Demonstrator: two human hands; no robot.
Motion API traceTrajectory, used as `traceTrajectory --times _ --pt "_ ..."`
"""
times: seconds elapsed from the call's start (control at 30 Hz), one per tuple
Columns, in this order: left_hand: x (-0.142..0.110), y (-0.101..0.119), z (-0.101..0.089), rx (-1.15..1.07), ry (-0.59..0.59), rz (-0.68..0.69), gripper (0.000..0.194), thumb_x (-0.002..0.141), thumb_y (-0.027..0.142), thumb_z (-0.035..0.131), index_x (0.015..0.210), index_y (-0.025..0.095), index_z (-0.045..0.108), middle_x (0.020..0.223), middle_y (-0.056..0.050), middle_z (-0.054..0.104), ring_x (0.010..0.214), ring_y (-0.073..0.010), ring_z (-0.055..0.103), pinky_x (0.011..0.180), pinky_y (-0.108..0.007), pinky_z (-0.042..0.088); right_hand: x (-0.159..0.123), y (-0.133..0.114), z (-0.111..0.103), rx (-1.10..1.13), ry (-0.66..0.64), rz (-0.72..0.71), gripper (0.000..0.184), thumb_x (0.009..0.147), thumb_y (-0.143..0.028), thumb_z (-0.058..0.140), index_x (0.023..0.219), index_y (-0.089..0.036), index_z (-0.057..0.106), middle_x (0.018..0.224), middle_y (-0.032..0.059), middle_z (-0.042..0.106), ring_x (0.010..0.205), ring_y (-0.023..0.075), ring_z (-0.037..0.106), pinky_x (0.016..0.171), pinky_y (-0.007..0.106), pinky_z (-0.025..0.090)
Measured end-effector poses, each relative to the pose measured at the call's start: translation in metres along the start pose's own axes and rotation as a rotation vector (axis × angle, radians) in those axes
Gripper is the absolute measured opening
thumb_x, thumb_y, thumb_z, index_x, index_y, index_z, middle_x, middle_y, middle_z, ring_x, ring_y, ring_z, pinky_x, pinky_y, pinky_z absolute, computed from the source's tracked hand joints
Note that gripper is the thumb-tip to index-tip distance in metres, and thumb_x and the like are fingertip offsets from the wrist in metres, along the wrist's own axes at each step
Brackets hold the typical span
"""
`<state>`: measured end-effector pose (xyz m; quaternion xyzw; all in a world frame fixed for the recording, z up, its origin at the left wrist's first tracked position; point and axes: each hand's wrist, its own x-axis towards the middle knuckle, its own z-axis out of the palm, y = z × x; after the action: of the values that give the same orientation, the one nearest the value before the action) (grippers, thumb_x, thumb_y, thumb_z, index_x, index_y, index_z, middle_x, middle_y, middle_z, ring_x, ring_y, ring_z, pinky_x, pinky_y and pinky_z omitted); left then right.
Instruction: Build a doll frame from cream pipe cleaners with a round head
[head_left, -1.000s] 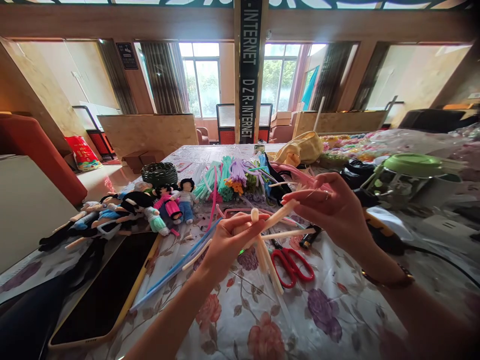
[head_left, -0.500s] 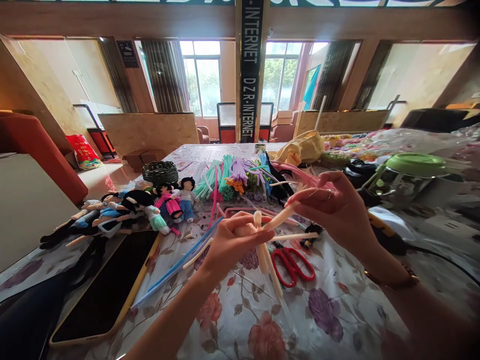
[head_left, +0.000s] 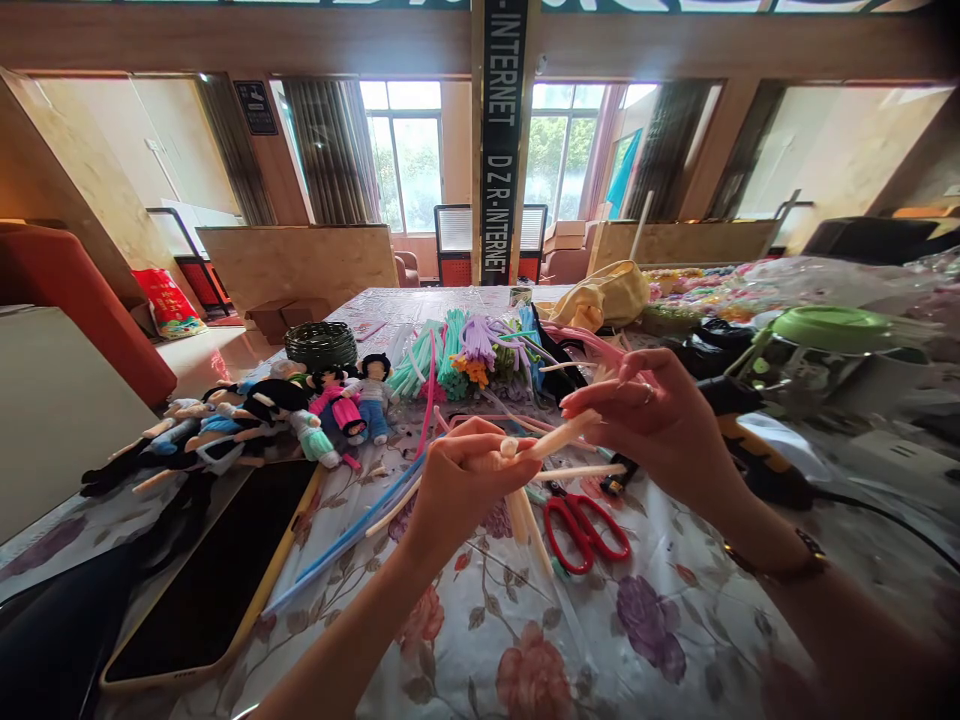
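Observation:
My left hand [head_left: 472,475] is closed on a bundle of cream pipe cleaners [head_left: 559,437], with one short folded end poking up by the thumb. Their lower lengths hang down beneath the fingers. At the other end of the bundle, my right hand [head_left: 645,410] has its fingers closed around a cream stem that slants up to the right. Its fingertips partly hide the tip. Red-handled scissors [head_left: 585,530] lie on the table just below my hands, blades pointing away. Blue pipe cleaners [head_left: 360,530] stretch along the table left of my left hand.
Several small pipe-cleaner dolls [head_left: 300,410] lie at the left, near a large phone [head_left: 217,570]. Behind my hands are bundles of coloured pipe cleaners [head_left: 465,355]. A glue gun [head_left: 765,460] with a cord and a green-lidded jar [head_left: 825,340] stand at the right.
The folded cream end by my left thumb has tipped down. My right hand has shifted slightly left, its fingers lifting a little around the stem. The scissors have not moved.

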<state>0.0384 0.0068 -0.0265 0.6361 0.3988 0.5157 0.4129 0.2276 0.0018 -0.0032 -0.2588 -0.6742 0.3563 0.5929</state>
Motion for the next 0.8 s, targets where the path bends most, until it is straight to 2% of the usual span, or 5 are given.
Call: traceTrajectory --times 0.17,0.4,0.8 --pt "-0.0007 -0.0006 0.0005 -0.016 -0.017 0.010 0.015 0.060 0.028 0.078 0.073 0.020 0.077 0.077 -0.001 0.054 0.066 -0.0098 0.048 0.055 -0.022 0.037 -0.0034 -0.0015 0.0034 -0.037 -0.063 0.085 0.043 0.072 -0.014 0.072 0.090 -0.027 0.035 0.083 -0.0040 0.073 0.079 0.0148 0.070 0.075 0.031 0.058" --pt "-0.0015 0.0001 0.0005 -0.051 -0.036 0.002 0.016 0.059 0.028 0.079 0.073 0.021 0.077 0.076 -0.001 0.053 0.063 -0.0079 0.046 0.052 -0.021 0.034 -0.0058 -0.0038 0.0068 -0.069 -0.074 0.142 0.044 0.071 -0.019 0.073 0.088 -0.027 0.033 0.080 -0.0039 0.072 0.076 0.0155 0.071 0.075 0.030 0.058" --pt "-0.0015 0.0032 -0.0009 -0.047 -0.087 -0.009 0.014 0.061 0.029 0.078 0.073 0.022 0.077 0.076 -0.001 0.055 0.066 -0.0100 0.049 0.056 -0.022 0.037 -0.0054 -0.0046 0.0059 -0.052 -0.077 0.149 0.043 0.071 -0.020 0.073 0.087 -0.027 0.034 0.077 -0.0041 0.073 0.075 0.0172 0.071 0.072 0.029 0.059"
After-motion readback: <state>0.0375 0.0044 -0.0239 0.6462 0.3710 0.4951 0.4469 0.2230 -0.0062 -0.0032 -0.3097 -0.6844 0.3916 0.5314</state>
